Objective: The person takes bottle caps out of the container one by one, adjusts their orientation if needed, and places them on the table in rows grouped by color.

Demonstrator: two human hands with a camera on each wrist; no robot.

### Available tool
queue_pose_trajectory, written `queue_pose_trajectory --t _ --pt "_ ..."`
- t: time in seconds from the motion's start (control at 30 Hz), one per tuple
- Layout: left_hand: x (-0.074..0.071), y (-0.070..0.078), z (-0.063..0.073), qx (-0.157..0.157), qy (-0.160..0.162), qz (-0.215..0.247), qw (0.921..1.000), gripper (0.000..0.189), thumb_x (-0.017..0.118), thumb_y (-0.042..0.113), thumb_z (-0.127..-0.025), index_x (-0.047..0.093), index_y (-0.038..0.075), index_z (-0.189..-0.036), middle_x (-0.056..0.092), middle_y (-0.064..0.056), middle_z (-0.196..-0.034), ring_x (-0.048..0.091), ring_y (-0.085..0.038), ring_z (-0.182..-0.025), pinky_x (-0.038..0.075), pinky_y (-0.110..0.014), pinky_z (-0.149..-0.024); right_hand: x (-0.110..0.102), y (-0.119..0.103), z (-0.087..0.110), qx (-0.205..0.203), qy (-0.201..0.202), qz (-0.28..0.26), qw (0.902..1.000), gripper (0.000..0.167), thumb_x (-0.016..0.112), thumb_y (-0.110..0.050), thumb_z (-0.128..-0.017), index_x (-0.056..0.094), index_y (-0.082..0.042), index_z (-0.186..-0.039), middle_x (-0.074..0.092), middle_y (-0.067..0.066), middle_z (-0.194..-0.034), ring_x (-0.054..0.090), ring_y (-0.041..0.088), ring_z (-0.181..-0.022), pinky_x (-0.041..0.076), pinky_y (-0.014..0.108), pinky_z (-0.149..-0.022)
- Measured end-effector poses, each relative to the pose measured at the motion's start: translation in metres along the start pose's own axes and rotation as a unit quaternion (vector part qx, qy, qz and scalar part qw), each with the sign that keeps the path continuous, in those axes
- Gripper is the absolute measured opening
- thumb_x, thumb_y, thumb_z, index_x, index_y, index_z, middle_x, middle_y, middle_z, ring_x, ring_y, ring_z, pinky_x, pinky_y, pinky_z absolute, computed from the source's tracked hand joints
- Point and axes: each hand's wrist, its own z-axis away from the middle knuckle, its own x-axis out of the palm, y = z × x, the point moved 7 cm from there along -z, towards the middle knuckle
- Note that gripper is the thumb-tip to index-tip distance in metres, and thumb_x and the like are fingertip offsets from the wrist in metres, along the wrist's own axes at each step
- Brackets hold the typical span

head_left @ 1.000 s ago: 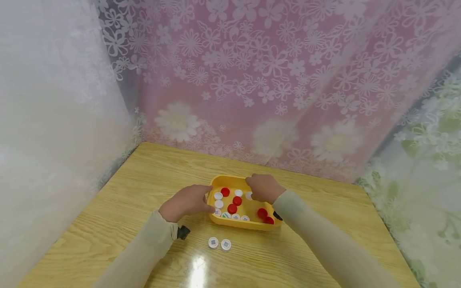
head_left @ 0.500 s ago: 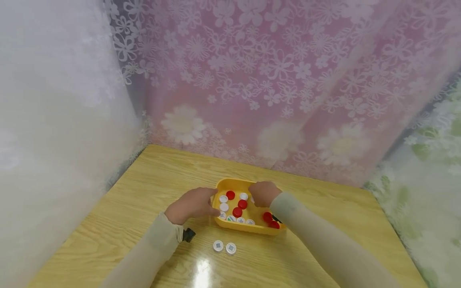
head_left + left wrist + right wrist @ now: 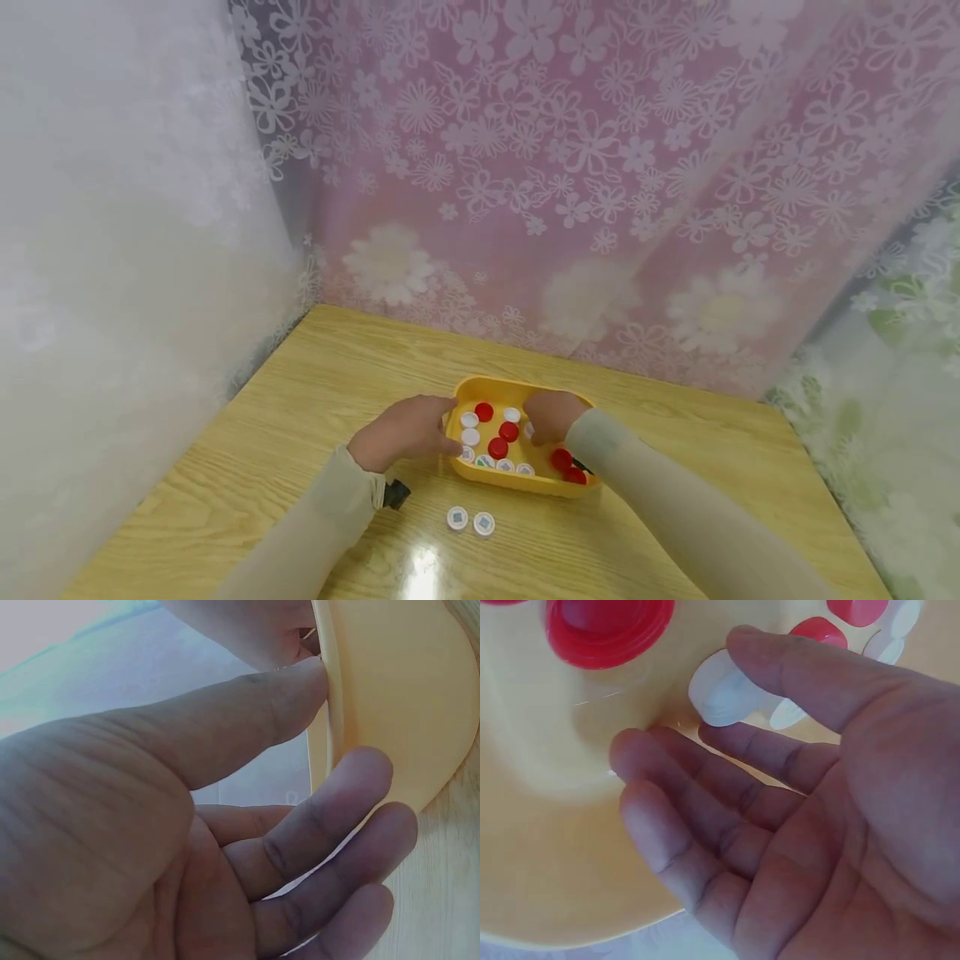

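A shallow yellow plastic tray (image 3: 517,482) holds several red bottle caps (image 3: 498,448) and white bottle caps (image 3: 470,437), some with printed faces up. At the tray's left end, my left hand (image 3: 408,429) grips it. The left wrist view has the thumb on the rim (image 3: 335,697) and the other fingers against the outer wall. Over the tray's far right part reaches my right hand (image 3: 555,415). Close up in the right wrist view, its thumb and index finger pinch a white bottle cap (image 3: 724,690), while the remaining fingers are loosely bent.
Two white caps with square marks, one (image 3: 457,518) left of the other (image 3: 483,524), lie on the wooden table (image 3: 360,350) in front of the tray. A pink floral curtain (image 3: 480,167) hangs behind; pale curtains stand at both sides.
My right hand has come down from the tray's far rim further into the tray. The left hand keeps its place on the tray. The head view has shifted slightly.
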Motion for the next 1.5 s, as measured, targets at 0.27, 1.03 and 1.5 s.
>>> queue_pose_trajectory --t 0.27,1.03,1.5 --pt "0.002 0.002 0.001 0.006 0.001 -0.002 1.0 0.078 0.085 0.036 -0.085 0.053 0.009 -0.151 0.068 -0.006 -0.13 0.062 -0.02 -0.1 0.05 -0.047 -0.104 0.001 0.001 -0.004 -0.035 0.018 0.034 0.9986 0.016 0.077 -0.013 -0.089 0.063 -0.012 -0.083 0.06 -0.001 -0.078 0.053 0.019 -0.071 0.055 0.038 -0.078" --pt "0.0 -0.001 0.0 -0.001 0.004 -0.002 1.0 0.079 0.085 0.038 -0.085 0.053 0.01 -0.152 0.061 -0.008 -0.145 0.058 -0.029 -0.13 0.045 -0.05 -0.111 -0.075 -0.052 0.121 -0.117 0.265 -0.079 0.9539 0.019 0.069 -0.028 -0.094 0.069 -0.021 -0.112 0.055 -0.017 -0.081 0.047 0.003 -0.065 0.046 0.024 -0.06" --pt "-0.003 -0.001 0.002 0.01 0.008 0.0 0.9999 0.078 0.085 0.036 -0.086 0.053 0.009 -0.152 0.059 -0.009 -0.148 0.054 -0.032 -0.137 0.042 -0.051 -0.114 -0.04 -0.07 0.171 -0.159 0.303 -0.098 0.9344 0.031 0.082 -0.02 -0.089 0.07 -0.017 -0.118 0.066 -0.011 -0.107 0.063 0.004 -0.089 0.058 0.025 -0.077"
